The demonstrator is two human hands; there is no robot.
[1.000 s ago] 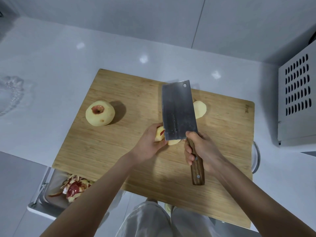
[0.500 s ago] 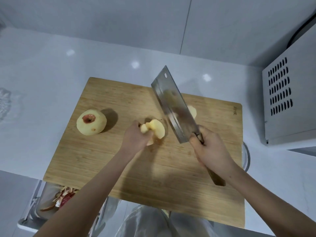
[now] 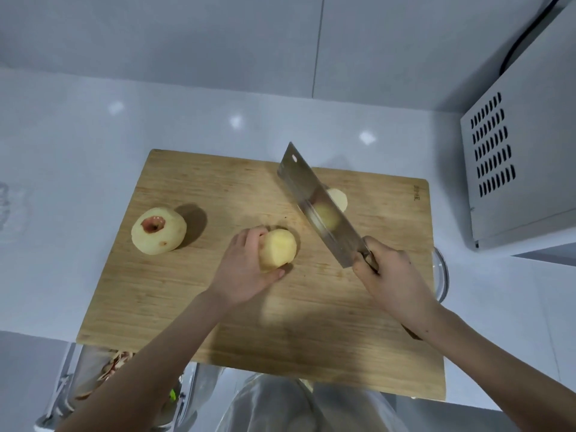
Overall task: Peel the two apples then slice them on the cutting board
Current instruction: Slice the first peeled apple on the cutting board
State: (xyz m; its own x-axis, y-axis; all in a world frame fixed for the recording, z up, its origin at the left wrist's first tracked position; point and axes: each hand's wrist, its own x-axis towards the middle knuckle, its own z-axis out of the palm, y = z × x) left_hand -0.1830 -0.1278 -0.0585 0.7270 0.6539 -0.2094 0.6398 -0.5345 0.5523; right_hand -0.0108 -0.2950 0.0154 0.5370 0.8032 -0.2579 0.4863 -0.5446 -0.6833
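My left grip (image 3: 246,272) is curled round an apple half (image 3: 279,249), fingers over its far side and thumb along its near edge, holding it down on the cutting board (image 3: 187,307) near the board's middle. The peeled, rounded side of the half faces up and to the right. My right grip (image 3: 389,275) is clamped round the wooden handle (image 3: 369,259) of the cleaver (image 3: 307,194). The blade slants away toward the far left, its flat side tilted up and mirroring a yellow blur of apple. The blade stands to the right of the half I hold and apart from it; whether its edge touches the board I cannot tell. Just behind the blade, partly hidden by it, a second apple piece (image 3: 339,196) lies on the far right part of the board. The whole peeled apple (image 3: 159,230) sits on the left part of the board, well apart from both hands, its hollow turned up with a ring of red skin left inside. The board lies on the white desk (image 3: 62,182), its near edge hanging over the desk's front. Below the near left corner a container (image 3: 62,381) holds red and pale apple peels (image 3: 117,364). The rim of a glass bowl (image 3: 442,275) shows at the board's right edge, just beside my right wrist. A grey vented appliance (image 3: 523,157) stands at the far right
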